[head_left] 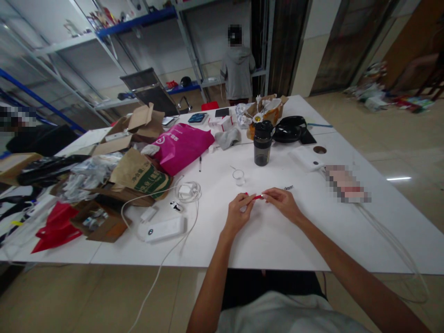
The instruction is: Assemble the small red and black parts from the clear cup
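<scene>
Left hand (pixel 239 211): grip pinching one end of a slim red item (pixel 258 197). Right hand (pixel 281 203): grip pinching its other end. Item: sitting nearside of the dark bottle (pixel 262 150), long axis running crosswise between hands, neither being nearer.

Magenta bag (pixel 185 147) beside brown bag (pixel 133 172), dark bottle (pixel 262 149) near glossy black object (pixel 290 129).

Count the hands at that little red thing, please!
2: the left hand at one end of the red thing, the right hand at its other end. None seem hidden.
</scene>
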{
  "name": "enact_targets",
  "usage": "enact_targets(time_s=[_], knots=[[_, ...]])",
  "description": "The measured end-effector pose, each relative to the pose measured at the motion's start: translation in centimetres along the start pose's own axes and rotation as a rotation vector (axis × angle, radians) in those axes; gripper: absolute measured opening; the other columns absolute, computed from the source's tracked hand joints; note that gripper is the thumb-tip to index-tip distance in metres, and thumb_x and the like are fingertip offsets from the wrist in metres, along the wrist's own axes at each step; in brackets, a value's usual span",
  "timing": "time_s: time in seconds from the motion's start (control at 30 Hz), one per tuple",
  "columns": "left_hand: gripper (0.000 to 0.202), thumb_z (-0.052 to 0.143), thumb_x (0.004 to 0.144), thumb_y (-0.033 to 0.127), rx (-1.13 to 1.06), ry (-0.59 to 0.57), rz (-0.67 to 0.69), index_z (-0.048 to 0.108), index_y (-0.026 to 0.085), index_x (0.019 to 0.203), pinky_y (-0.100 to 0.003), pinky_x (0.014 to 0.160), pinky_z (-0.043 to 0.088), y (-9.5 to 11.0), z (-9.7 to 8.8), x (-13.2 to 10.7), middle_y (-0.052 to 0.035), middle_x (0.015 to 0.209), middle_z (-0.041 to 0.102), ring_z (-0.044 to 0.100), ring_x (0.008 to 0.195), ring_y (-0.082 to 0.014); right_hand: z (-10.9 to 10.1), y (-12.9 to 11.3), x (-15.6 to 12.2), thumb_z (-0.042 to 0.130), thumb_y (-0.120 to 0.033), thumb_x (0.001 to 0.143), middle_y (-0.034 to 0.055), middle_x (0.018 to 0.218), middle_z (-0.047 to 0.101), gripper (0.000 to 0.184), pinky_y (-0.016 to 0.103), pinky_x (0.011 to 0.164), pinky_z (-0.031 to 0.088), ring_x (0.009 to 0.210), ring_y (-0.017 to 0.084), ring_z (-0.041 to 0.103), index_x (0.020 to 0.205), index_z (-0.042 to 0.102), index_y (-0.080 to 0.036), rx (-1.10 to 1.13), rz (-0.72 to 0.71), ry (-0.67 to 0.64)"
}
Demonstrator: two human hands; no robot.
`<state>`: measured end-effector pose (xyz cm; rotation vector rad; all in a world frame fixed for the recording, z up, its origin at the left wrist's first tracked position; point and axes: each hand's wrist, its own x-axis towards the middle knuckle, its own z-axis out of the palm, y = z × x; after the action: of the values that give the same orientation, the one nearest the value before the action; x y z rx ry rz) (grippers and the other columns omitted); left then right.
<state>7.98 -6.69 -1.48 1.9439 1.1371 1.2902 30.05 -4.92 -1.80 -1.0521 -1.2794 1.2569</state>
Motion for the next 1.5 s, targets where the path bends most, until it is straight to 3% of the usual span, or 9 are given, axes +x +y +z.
enact_targets(time_s=[0.23, 0.57, 1.0, 1.27, 1.5], knots=[[0.027, 0.069, 0.107, 0.035, -0.022, -0.004, -0.002, 0.084, 0.03, 0.129, -0.038, 0.092, 0.06, 0.1, -0.2, 0.0, -0.0091, 0.107, 0.078, 0.074, 0.101, -0.023, -0.4, 0.0, 0.0, 0.091, -0.064, 0.079, 0.0076, 0.094, 0.085, 0.039, 0.046, 0.084, 0.066, 0.086, 0.028, 0.078, 0.091, 0.088, -0.027, -0.114, -0.042, 0.027], [0.026, 0.073, 0.105, 0.031, -0.085, 0.004, -0.018, 0.084, 0.032, 0.128, -0.04, 0.098, 0.059, 0.0, -0.2, 0.0, -0.0078, 0.112, 0.082, 0.075, 0.107, -0.0238, -1.0, -0.4, 0.0, 0.097, -0.059, 0.073, 0.0083, 0.096, 0.086, 0.039, 0.041, 0.077, 0.065, 0.085, 0.026, 0.077, 0.093, 0.09, -0.026, -0.007, 0.075, -0.014], [0.025, 0.073, 0.105, 0.031, -0.106, 0.011, -0.026, 0.084, 0.032, 0.128, -0.038, 0.095, 0.059, 0.5, -0.3, 0.2, -0.0076, 0.11, 0.08, 0.075, 0.105, -0.0226, -0.9, -0.7, 0.2, 0.099, -0.058, 0.07, 0.0082, 0.096, 0.086, 0.041, 0.041, 0.076, 0.066, 0.083, 0.025, 0.077, 0.093, 0.089, -0.025, 0.014, 0.066, 0.009], [0.026, 0.073, 0.105, 0.032, -0.109, -0.005, -0.012, 0.084, 0.032, 0.128, -0.04, 0.102, 0.059, 0.4, -0.3, 0.1, -0.0075, 0.112, 0.081, 0.074, 0.107, -0.0233, -1.3, -0.6, 0.1, 0.098, -0.056, 0.073, 0.0084, 0.095, 0.086, 0.039, 0.041, 0.079, 0.064, 0.083, 0.025, 0.076, 0.095, 0.09, -0.024, 0.006, 0.091, -0.024], [0.028, 0.07, 0.107, 0.027, -0.031, -0.01, 0.072, 0.083, 0.032, 0.131, -0.034, 0.092, 0.059, -0.2, -0.3, 0.0, -0.007, 0.108, 0.078, 0.073, 0.102, -0.02, -1.3, -0.3, 0.2, 0.096, -0.059, 0.075, 0.0093, 0.096, 0.085, 0.044, 0.039, 0.08, 0.063, 0.084, 0.023, 0.075, 0.097, 0.088, -0.021, 0.019, 0.09, -0.052]])
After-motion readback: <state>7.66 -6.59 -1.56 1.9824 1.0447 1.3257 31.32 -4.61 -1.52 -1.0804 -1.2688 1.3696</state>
